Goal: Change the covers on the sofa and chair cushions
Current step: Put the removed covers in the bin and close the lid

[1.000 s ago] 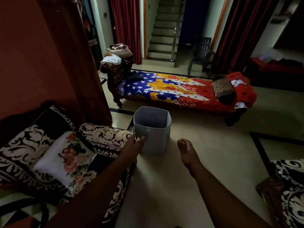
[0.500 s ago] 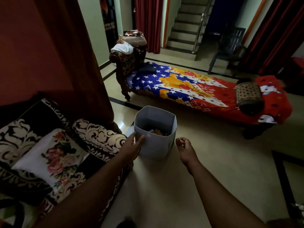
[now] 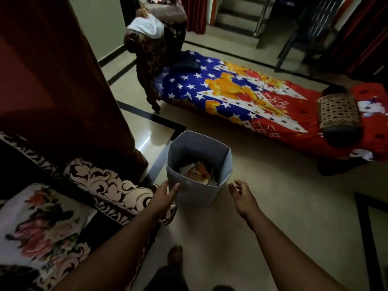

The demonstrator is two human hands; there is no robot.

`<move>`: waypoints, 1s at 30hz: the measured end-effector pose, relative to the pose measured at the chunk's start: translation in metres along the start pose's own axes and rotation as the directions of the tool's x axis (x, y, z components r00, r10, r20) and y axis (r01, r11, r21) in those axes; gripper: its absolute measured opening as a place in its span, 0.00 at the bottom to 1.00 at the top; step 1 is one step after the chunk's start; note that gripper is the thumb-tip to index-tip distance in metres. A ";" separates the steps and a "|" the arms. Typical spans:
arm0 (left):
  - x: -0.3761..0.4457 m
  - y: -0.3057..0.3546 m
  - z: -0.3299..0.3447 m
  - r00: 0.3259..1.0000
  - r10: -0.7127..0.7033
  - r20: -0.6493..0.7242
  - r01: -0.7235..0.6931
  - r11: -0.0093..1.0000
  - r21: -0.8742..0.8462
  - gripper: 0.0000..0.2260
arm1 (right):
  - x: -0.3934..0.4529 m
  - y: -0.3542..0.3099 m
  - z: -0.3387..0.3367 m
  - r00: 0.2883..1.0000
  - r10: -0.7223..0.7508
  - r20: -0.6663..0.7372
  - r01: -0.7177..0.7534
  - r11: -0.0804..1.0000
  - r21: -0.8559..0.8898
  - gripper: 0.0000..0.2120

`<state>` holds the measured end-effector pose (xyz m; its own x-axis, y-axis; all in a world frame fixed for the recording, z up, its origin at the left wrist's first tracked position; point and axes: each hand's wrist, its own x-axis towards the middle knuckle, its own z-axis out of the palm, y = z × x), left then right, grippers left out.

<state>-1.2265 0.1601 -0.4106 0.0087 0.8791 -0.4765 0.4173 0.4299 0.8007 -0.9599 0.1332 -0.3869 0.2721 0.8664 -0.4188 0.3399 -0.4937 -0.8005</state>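
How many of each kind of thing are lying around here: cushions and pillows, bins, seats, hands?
Cushions and pillows: 2, the flowered cushion and the bolster pillow
Bins: 1, the grey bin
Seats: 3, the patterned sofa, the daybed, the dark chair
Hands: 2, the left hand and the right hand
Total: 8

light: dim indoor, corners darkest | glare: pale streak on the glossy floor [image 3: 147,139] up-left of the left hand [image 3: 162,199] | shadow: deep over the curtain [image 3: 69,85] far left of both hands | blur: soft overall, floral cushion [image 3: 39,225] below-left smeared | distortion: wide-angle bending toward the edges
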 end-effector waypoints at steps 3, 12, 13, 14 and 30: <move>0.044 0.000 0.001 0.999 -0.045 0.017 0.045 0.998 0.041 0.28 | 0.044 0.006 0.007 0.998 0.058 -0.010 -0.058 0.998 -0.001 0.25; 0.157 0.004 0.034 0.971 -0.232 0.061 0.234 0.972 -0.024 0.38 | 0.172 0.028 0.017 0.982 0.170 0.083 -0.171 0.985 -0.002 0.29; 0.170 0.005 0.041 0.964 -0.257 0.062 0.259 0.966 -0.025 0.40 | 0.190 0.033 0.017 0.978 0.182 0.106 -0.183 0.983 0.004 0.29; 0.178 0.003 0.048 0.956 -0.284 0.072 0.285 0.958 -0.013 0.42 | 0.203 0.037 0.017 0.971 0.198 0.132 -0.199 0.980 0.000 0.29; 0.380 -0.087 0.103 0.950 -0.310 -0.036 0.291 0.837 0.463 0.40 | 0.403 0.156 0.040 0.946 0.301 0.116 -0.285 0.948 -0.139 0.33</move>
<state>-1.1654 0.4358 -0.6988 -0.1541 0.7095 -0.6876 0.7729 0.5201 0.3635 -0.8327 0.4085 -0.6982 0.2552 0.6801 -0.6873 0.3703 -0.7254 -0.5803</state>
